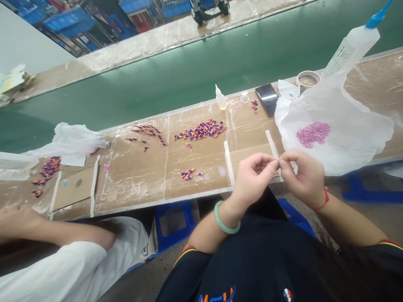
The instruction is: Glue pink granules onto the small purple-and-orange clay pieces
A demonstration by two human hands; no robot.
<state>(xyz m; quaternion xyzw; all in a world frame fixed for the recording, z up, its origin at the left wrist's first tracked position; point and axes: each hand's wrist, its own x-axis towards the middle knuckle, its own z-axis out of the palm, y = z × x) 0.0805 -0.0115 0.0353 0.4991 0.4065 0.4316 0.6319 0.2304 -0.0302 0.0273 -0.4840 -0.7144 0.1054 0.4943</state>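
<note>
Both hands meet fingertip to fingertip, up above the near edge of the desk [135, 167]! The left hand [255, 174], green bangle [231, 230] at the wrist, has thumb and forefinger pressed together, the other fingers curled in behind. The right hand [302, 173], red band [326, 198] on its wrist, answers with the same tight pinch, and a tiny piece [278, 164] sits right there where the tips join, mostly hidden; what it is, I cannot tell.

Just beyond the fingers lies a cardboard panel [252, 154] edged by white strips. To the right, pink bits [314, 134] lie heaped on a crumpled white sheet [362, 130], near the right hand but not touched by it. Over to the left, a small cluster of purple-and-orange pieces [187, 175], and behind that the big scattered pile [205, 130]! A little dropper bottle [221, 101] stands at the far edge, a phone [267, 100] lying to its right. Far left, a co-worker's forearm [69, 233] reaches along the desk edge.
</note>
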